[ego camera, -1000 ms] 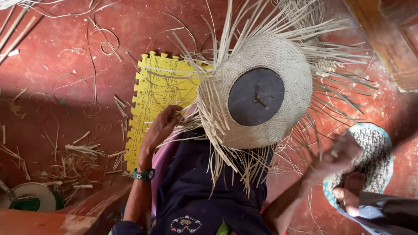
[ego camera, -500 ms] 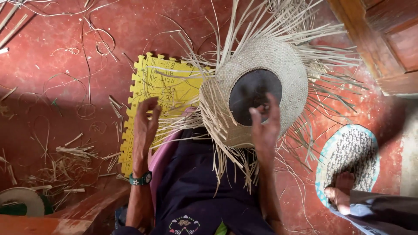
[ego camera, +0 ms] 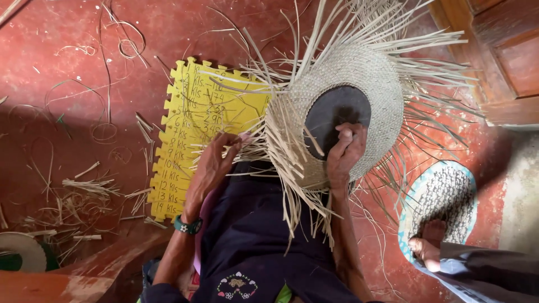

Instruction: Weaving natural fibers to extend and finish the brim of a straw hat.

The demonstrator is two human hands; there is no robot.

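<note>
Hat [ego camera: 359, 73]: woven pale straw, dry and matt, tight plaited weave; edge left as loose flat strands, stiff and ragged

Disc [ego camera: 331, 112] at hat's centre: dark grey, smooth, dull finish; material cannot be told

Mat [ego camera: 196, 118]: yellow foam, jigsaw-toothed edge, matt, inked by hand

Floor [ego camera: 56, 101]: red painted cement, worn and blotchy, slight sheen; littered with straw scraps and thin curled fibres

Door [ego camera: 499, 50]: brown wood, grain showing, semi-gloss

Rug [ego camera: 443, 196]: braided cloth, pale with blue rim, rough

Lap cloth [ego camera: 258, 224]: dark navy fabric, soft, matt

Strap [ego camera: 188, 226] on left wrist: teal plastic or rubber, smooth
</note>
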